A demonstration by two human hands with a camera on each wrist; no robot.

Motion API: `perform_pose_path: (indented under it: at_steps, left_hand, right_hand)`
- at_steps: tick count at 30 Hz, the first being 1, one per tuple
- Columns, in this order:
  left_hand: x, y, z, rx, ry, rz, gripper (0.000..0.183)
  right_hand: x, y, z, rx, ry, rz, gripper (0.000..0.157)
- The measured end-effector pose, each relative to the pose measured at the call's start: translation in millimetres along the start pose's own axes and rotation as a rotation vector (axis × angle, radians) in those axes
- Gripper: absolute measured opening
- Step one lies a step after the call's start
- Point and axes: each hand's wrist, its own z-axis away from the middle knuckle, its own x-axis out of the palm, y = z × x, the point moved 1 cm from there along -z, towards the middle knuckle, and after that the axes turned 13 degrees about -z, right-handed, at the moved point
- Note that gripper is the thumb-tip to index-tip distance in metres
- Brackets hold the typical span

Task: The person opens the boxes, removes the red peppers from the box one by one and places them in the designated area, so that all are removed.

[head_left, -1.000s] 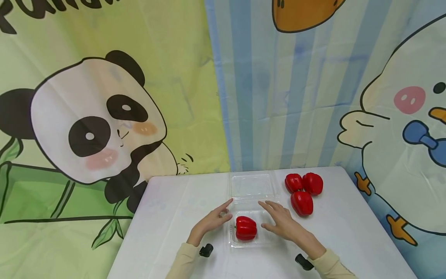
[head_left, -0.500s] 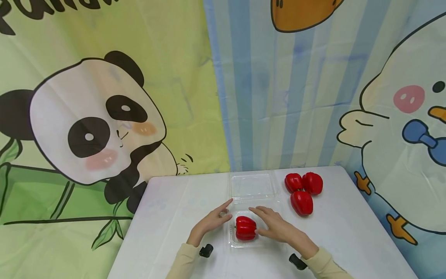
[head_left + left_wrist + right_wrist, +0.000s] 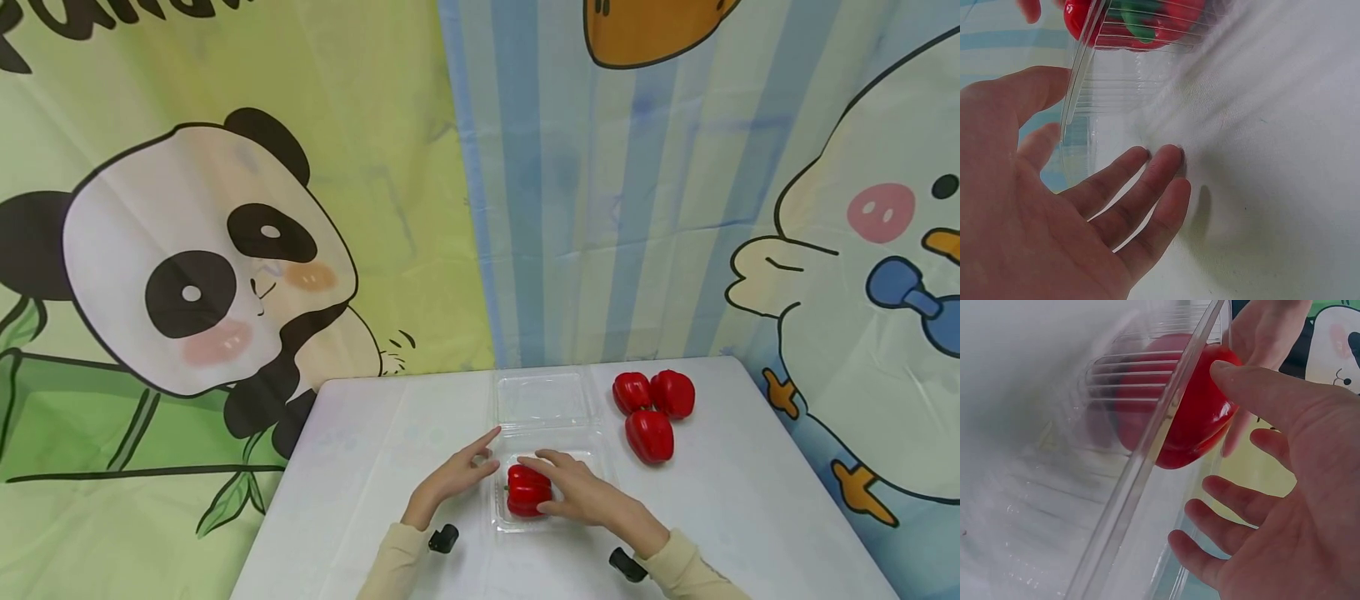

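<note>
A red bell pepper [image 3: 527, 490] lies in the near half of a clear plastic clamshell box [image 3: 498, 523], its green stem toward the left. My right hand [image 3: 581, 493] reaches over the box from the right, fingers spread above the pepper. In the right wrist view the thumb [image 3: 1254, 384] overlaps the pepper, and the other fingers stand apart. At the box's left side is my left hand [image 3: 455, 477]. The left wrist view has its thumb right at the box rim [image 3: 1075, 94], with the other fingers extended outside the wall.
Several more red bell peppers [image 3: 649, 437] cluster on the white table [image 3: 390, 442] right of the box. The box's lid [image 3: 543, 400] lies folded back at the far side. Cartoon-printed curtains [image 3: 570, 208] hang behind the table.
My right hand has moved left and slightly down, from beside the box to over the pepper. The left hand has stayed in place.
</note>
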Motion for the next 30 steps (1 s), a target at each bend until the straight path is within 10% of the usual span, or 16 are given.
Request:
perform_pose_path:
  at_steps: [30]
  left_hand:
    - [1.1,-1.4,0.2,-0.013,-0.001,0.006,0.067]
  right_hand:
    - [14.3,-2.0,-21.0,-0.081,-0.159,0.100,0.066]
